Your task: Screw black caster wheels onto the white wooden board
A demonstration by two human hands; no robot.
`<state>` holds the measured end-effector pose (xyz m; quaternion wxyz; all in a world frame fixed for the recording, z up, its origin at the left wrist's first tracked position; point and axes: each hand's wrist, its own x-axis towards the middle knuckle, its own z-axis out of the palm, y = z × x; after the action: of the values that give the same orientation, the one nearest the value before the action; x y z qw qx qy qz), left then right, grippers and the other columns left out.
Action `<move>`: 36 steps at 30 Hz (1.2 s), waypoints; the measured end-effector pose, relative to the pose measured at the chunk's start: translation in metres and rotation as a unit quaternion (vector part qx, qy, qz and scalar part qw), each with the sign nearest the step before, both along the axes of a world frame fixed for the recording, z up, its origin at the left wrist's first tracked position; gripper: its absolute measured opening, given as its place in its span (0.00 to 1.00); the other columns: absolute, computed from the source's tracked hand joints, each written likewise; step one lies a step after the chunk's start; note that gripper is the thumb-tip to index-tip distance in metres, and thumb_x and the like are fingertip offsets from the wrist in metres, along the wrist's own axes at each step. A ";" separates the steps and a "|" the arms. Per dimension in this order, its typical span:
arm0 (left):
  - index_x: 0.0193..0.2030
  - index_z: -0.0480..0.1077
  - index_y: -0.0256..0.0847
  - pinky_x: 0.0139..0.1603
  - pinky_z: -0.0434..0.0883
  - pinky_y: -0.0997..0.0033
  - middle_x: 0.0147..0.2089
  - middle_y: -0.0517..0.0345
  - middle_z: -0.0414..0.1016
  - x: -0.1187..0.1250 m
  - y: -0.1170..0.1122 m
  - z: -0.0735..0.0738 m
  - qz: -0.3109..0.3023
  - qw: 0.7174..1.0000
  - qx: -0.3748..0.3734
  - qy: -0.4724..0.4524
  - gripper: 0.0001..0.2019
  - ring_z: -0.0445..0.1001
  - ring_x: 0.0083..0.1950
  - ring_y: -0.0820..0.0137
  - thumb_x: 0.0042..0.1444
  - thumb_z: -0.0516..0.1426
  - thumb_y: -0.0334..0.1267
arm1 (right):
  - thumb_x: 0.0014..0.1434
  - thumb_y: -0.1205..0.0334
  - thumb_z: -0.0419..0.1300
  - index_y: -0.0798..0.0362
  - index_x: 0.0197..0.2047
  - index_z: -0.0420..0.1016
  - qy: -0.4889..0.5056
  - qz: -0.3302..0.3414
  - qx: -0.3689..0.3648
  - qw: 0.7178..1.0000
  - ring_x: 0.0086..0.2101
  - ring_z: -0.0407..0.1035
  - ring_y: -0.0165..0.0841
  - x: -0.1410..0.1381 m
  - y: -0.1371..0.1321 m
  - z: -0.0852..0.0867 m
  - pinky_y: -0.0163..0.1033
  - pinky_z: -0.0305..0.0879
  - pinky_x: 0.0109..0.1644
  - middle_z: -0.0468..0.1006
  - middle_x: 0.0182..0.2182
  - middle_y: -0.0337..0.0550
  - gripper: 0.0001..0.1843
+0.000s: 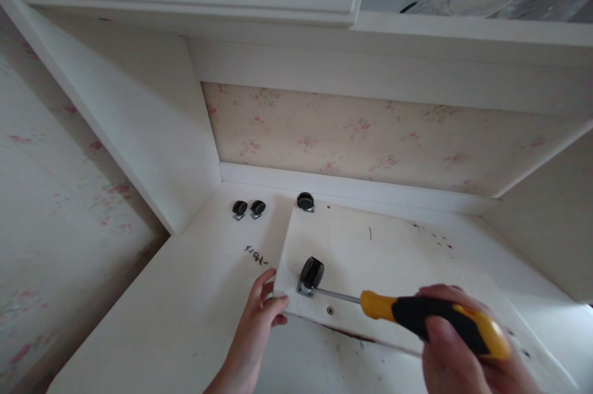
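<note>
My right hand (456,344) is wrapped round the yellow and black handle of a screwdriver (417,314). Its metal shaft runs left to the base plate of a black caster wheel (311,275) mounted at the near left corner of a white board (393,258). My left hand (262,314) grips that corner of the board, fingers curled over its edge, just left of the caster. A second caster (305,201) sits at the board's far left corner. A screw (330,310) lies on the board near the shaft.
Two loose black casters (248,209) stand on the white desk surface (185,295) by the left side panel. Small dark screws (257,256) lie left of the board. Floral wallpaper backs the alcove; a white shelf runs overhead.
</note>
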<state>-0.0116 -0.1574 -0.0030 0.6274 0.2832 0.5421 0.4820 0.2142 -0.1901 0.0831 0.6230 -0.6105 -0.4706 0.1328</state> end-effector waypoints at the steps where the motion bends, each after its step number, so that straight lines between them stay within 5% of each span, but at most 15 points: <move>1: 0.61 0.60 0.44 0.42 0.68 0.64 0.56 0.47 0.71 0.000 0.001 0.001 -0.003 1.000 -0.001 0.006 0.28 0.73 0.48 0.60 0.53 0.60 0.40 | 0.59 0.52 0.62 0.46 0.41 0.73 -0.036 0.013 0.002 0.999 0.47 0.68 0.46 -0.002 0.003 0.001 0.51 0.62 0.51 0.75 0.38 0.46 0.09; 7: 0.61 0.56 0.44 0.39 0.67 0.66 0.51 0.51 0.72 0.000 0.010 0.007 -0.034 0.998 -0.006 0.049 0.29 0.71 0.44 0.63 0.52 0.57 0.38 | 0.61 0.53 0.60 0.45 0.41 0.74 -0.236 0.069 0.049 0.968 0.34 0.73 0.32 -0.006 0.021 0.013 0.33 0.67 0.35 0.78 0.34 0.38 0.08; 17: 0.61 0.55 0.46 0.41 0.64 0.67 0.48 0.55 0.72 0.004 0.022 0.014 -0.056 0.995 0.002 0.079 0.32 0.73 0.45 0.63 0.48 0.58 0.34 | 0.61 0.55 0.61 0.45 0.42 0.73 -0.214 0.149 0.054 0.964 0.29 0.70 0.29 -0.022 0.025 0.025 0.29 0.66 0.28 0.76 0.34 0.38 0.07; 31: 0.60 0.59 0.44 0.44 0.65 0.66 0.45 0.54 0.74 0.005 0.028 0.005 -0.036 0.996 0.041 0.069 0.31 0.75 0.44 0.62 0.47 0.59 0.30 | 0.59 0.52 0.62 0.47 0.40 0.75 -0.159 0.137 0.032 0.977 0.29 0.70 0.30 -0.032 0.019 0.031 0.29 0.64 0.22 0.76 0.33 0.40 0.09; 36: 0.60 0.60 0.44 0.44 0.65 0.66 0.45 0.55 0.75 0.004 0.029 0.001 -0.042 0.997 0.038 0.060 0.30 0.75 0.45 0.62 0.48 0.60 0.32 | 0.60 0.53 0.60 0.45 0.42 0.73 -0.172 0.147 0.025 0.974 0.29 0.71 0.29 -0.029 0.021 0.030 0.27 0.53 0.13 0.76 0.34 0.40 0.09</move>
<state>-0.0079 -0.1282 -0.0024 0.6025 0.3580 0.5474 0.4574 0.1847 -0.1687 0.1136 0.5212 -0.5328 -0.6585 0.1043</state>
